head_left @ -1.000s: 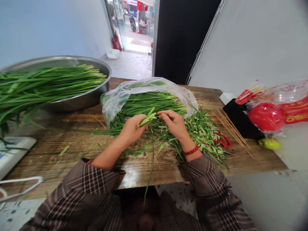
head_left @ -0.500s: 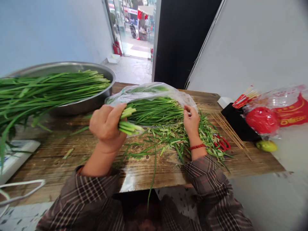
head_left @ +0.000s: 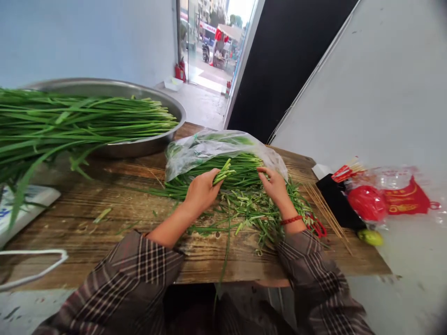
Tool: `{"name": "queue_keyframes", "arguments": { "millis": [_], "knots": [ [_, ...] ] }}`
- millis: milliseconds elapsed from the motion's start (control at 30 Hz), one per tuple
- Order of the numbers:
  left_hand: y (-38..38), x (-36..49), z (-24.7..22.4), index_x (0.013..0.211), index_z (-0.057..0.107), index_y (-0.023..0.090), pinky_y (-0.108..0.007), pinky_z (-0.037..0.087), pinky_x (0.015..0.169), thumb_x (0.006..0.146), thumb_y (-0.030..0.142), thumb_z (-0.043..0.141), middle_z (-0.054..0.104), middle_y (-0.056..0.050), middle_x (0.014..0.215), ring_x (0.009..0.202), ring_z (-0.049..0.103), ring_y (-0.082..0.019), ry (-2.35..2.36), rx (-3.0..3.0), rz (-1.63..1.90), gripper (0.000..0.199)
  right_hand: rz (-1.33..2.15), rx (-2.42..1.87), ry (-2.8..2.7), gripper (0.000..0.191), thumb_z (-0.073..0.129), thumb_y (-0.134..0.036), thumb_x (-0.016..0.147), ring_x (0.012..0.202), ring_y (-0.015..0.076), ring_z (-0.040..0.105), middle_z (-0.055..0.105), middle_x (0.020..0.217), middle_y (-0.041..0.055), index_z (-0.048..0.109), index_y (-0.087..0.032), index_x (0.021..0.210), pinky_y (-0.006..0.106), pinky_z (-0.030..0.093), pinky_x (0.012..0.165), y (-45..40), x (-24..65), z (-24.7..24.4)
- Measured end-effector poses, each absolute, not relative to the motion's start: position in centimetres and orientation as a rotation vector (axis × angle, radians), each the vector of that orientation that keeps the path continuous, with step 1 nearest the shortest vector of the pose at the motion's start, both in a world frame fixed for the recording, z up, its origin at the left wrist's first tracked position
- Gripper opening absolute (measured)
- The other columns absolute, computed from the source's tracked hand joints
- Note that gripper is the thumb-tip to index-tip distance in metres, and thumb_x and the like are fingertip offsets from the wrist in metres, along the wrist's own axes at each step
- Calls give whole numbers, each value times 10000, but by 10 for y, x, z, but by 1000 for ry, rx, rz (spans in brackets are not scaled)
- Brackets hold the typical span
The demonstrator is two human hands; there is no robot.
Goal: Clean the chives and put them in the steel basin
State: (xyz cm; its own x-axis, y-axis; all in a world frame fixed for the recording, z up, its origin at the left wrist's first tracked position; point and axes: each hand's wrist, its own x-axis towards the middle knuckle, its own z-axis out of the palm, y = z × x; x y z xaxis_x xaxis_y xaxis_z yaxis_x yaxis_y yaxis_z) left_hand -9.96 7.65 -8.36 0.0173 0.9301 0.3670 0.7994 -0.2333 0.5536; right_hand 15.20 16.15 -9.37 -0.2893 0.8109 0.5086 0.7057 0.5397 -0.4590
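Observation:
My left hand is wrapped around a small bunch of garlic chives, whose pale cut ends stick out past the thumb. Behind it lies a larger heap of garlic chives, partly covered by a clear plastic bag. At the right end of that heap is my right hand, thumb and forefinger apart and nothing visible between them. Loose chive trimmings are scattered beneath and between both hands. Red-handled scissors lie partly hidden beside my right wrist.
A big metal basin at left overflows with long chives. A white device and a white cable lie at the left. Thin sticks, a black box and red packages occupy the table's right end.
My left hand has moved right and away from me with its bunch, toward the heap. My right hand's fingers have spread near the heap's end. The camera view has shifted and tilted.

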Motion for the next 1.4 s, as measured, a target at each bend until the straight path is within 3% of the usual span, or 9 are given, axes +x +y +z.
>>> {"name": "queue_keyframes", "arguments": {
  "millis": [333, 600, 700, 767, 867, 933, 1067, 1200, 1400],
  "knots": [
    [67, -95, -87, 1043, 611, 210, -296, 486, 809, 874, 178, 496, 696, -70, 1025, 950, 653, -214, 1719, 2245, 827, 207, 16, -1094, -2417, 314, 535, -180, 870, 1140, 236, 603, 661, 1213, 131, 649, -166, 1162, 431, 465, 1011, 226, 98, -69],
    [64, -96, -78, 995, 601, 241, -284, 484, 791, 862, 160, 512, 672, -52, 994, 934, 646, -203, 1741, 2182, 760, 179, -351, -1271, -2136, 457, 676, -181, 759, 1118, 307, 522, 566, 1218, 190, 574, -129, 1201, 482, 442, 950, 251, 73, -37],
    [64, -97, -77, 988, 598, 227, -283, 486, 767, 867, 164, 508, 656, -52, 990, 906, 649, -200, 1782, 2175, 724, 164, -303, -1246, -2197, 585, 690, -117, 716, 1245, 330, 449, 478, 1399, 184, 551, -185, 1280, 521, 366, 1026, 254, 65, -44],
    [66, -97, -78, 962, 599, 217, -284, 491, 762, 862, 150, 503, 644, -53, 990, 897, 648, -198, 1796, 2184, 736, 153, -102, -1235, -2194, 444, 650, -86, 718, 1287, 316, 426, 495, 1421, 139, 642, -214, 1143, 516, 317, 1070, 260, 63, -48],
    [70, -99, -84, 922, 607, 209, -292, 503, 840, 841, 116, 512, 634, -61, 1073, 979, 635, -196, 1745, 2197, 838, 156, 222, -1268, -2044, 150, 553, -151, 773, 1119, 265, 555, 669, 1162, 110, 677, -188, 850, 441, 399, 995, 272, 65, -43],
    [73, -100, -89, 923, 617, 200, -314, 494, 932, 828, 95, 524, 609, -78, 1201, 1086, 610, -204, 1695, 2191, 914, 170, 291, -1281, -1947, 179, 479, -238, 820, 935, 225, 610, 700, 960, 85, 646, -175, 832, 381, 467, 867, 277, 70, -32],
    [80, -102, -103, 924, 629, 188, -382, 462, 1038, 829, 86, 531, 543, -106, 1351, 1214, 559, -229, 1672, 2174, 1017, 170, 347, -1222, -1821, 212, 393, -313, 852, 721, 153, 596, 643, 781, 12, 572, -199, 843, 284, 484, 674, 266, 76, 3],
    [91, -104, -115, 881, 633, 163, -404, 453, 1060, 868, 146, 524, 542, -147, 1349, 1256, 538, -251, 1658, 2144, 1106, 110, 630, -1113, -1634, 129, 430, -292, 850, 455, 108, 480, 460, 527, -53, 502, -221, 769, 228, 395, 456, 219, 71, 41],
    [101, -108, -124, 1001, 656, 175, -407, 469, 1024, 920, 248, 489, 677, -108, 1140, 1168, 589, -239, 1744, 2057, 1085, 199, 1102, -1042, -1722, 98, 533, -270, 822, 372, 46, 259, 297, 472, -95, 504, -208, 751, 177, 186, 367, 95, 73, 88]
  ]
}}
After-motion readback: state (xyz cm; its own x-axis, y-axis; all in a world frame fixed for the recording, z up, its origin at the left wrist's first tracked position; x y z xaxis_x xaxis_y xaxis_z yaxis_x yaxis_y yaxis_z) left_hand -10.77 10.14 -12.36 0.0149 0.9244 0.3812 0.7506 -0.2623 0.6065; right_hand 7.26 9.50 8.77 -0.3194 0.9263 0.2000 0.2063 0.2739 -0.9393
